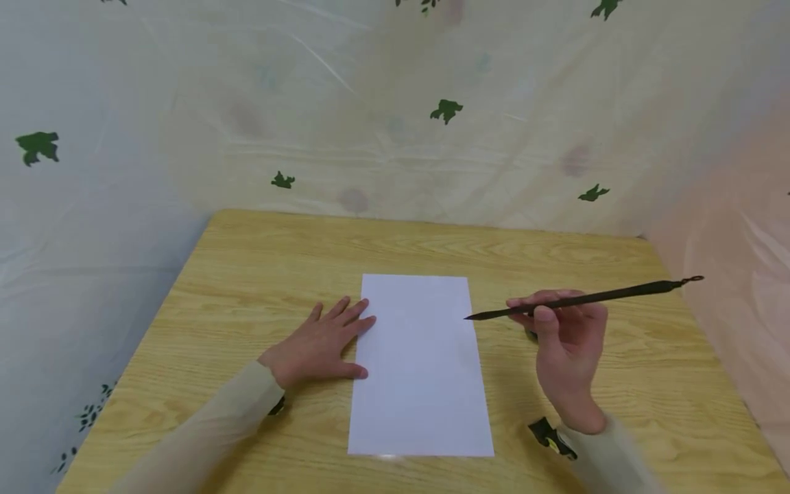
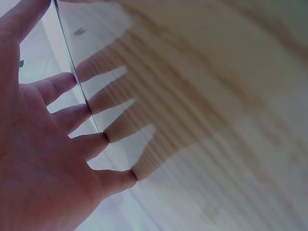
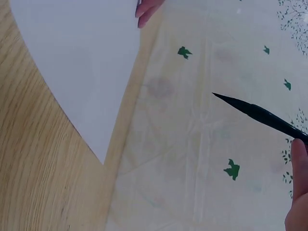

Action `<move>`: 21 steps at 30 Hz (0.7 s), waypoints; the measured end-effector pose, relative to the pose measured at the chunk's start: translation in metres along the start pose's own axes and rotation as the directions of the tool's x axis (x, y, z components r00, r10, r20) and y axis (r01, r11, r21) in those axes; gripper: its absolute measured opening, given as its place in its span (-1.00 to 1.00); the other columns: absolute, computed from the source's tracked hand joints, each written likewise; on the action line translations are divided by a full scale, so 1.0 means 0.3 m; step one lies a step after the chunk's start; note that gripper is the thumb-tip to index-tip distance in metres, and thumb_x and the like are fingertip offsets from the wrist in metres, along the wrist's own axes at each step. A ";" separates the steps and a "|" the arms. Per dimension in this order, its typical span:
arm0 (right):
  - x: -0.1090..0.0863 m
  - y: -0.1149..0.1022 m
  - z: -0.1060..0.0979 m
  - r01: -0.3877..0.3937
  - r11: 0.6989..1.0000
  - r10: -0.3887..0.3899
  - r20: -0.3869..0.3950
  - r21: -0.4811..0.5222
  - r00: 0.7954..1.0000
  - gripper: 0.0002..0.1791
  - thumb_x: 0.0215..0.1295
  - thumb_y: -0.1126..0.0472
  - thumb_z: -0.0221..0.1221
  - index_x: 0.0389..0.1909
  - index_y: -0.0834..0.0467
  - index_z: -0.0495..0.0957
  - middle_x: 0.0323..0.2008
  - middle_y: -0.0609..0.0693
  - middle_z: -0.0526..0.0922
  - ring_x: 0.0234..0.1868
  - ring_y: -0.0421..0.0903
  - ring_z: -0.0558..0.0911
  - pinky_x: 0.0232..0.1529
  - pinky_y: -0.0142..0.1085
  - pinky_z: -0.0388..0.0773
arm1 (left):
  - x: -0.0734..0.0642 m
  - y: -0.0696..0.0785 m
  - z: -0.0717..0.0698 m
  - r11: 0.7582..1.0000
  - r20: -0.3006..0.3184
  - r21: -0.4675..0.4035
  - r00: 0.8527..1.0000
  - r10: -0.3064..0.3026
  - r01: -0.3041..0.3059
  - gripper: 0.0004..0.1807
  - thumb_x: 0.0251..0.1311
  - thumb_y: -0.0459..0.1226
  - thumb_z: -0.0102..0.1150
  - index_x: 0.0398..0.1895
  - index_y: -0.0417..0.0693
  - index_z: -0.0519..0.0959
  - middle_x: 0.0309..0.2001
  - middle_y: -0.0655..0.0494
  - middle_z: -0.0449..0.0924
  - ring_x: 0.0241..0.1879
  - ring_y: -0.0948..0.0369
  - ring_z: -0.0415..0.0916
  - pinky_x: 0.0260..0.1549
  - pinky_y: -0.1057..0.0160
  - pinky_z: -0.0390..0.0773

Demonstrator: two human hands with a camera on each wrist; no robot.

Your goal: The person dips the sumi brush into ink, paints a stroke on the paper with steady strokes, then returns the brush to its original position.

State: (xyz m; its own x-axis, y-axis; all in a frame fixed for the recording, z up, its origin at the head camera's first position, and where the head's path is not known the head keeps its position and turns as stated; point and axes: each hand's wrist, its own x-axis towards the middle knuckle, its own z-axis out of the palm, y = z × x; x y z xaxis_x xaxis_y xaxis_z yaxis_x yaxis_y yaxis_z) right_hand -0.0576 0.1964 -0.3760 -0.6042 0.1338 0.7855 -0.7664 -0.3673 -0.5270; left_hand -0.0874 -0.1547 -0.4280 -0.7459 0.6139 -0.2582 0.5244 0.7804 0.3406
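A blank white sheet of paper (image 1: 416, 370) lies flat on the wooden table. My left hand (image 1: 330, 343) has its fingers spread, the fingertips resting on the sheet's left edge. In the left wrist view the straight fingers (image 2: 72, 115) touch down along that edge. My right hand (image 1: 568, 350) pinches a dark ink brush (image 1: 592, 298) between thumb and fingers, to the right of the sheet. The brush slants, its dark pointed tip over the paper's right edge in the head view and its looped end up to the right. The right wrist view shows the brush (image 3: 260, 115) raised in the air.
The wood-grain table (image 1: 278, 254) extends round the paper on all sides. A pale curtain (image 1: 370, 103) with green bird shapes hangs behind the table's back edge and along both sides. Dark straps sit at both wrists, the right strap (image 1: 551, 439) showing most.
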 end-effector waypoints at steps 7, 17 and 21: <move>-0.024 0.037 0.052 -0.025 1.000 0.026 0.069 -0.013 0.997 -0.67 0.45 0.52 0.13 0.07 0.59 0.24 -0.10 0.32 0.63 -0.11 0.15 0.78 -0.11 -0.16 0.73 | -0.003 -0.004 0.004 1.000 -0.010 0.005 1.000 0.011 -0.010 0.00 0.24 0.28 0.29 0.64 0.06 0.20 0.68 0.02 -0.10 0.64 -0.12 -0.23 0.43 -0.44 -0.12; -0.029 0.089 0.124 -0.025 0.999 0.028 0.152 -0.020 0.988 -0.65 0.47 0.46 0.16 0.05 0.59 0.26 -0.10 0.28 0.65 -0.07 0.12 0.78 -0.10 -0.18 0.72 | -0.003 -0.005 0.006 1.000 -0.018 0.011 1.000 0.009 -0.009 0.00 0.24 0.28 0.29 0.63 0.06 0.21 0.68 0.02 -0.09 0.64 -0.13 -0.22 0.42 -0.45 -0.11; -0.031 0.104 0.147 -0.044 0.998 0.054 0.192 -0.051 0.980 -0.64 0.48 0.41 0.16 0.05 0.58 0.26 -0.08 0.24 0.66 -0.05 0.08 0.77 -0.09 -0.19 0.71 | -0.003 -0.004 0.004 1.000 -0.011 0.001 1.000 0.006 -0.006 0.00 0.24 0.27 0.30 0.64 0.07 0.21 0.68 0.02 -0.10 0.64 -0.12 -0.24 0.43 -0.45 -0.12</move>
State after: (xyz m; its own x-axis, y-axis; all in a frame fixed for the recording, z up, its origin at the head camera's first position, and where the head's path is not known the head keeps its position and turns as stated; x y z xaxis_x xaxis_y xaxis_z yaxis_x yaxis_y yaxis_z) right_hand -0.0664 0.1430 -0.3854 -0.5911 -0.0657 0.8039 -0.7489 -0.3255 -0.5773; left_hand -0.0868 -0.1561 -0.4293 -0.7473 0.6172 -0.2461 0.5291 0.7768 0.3416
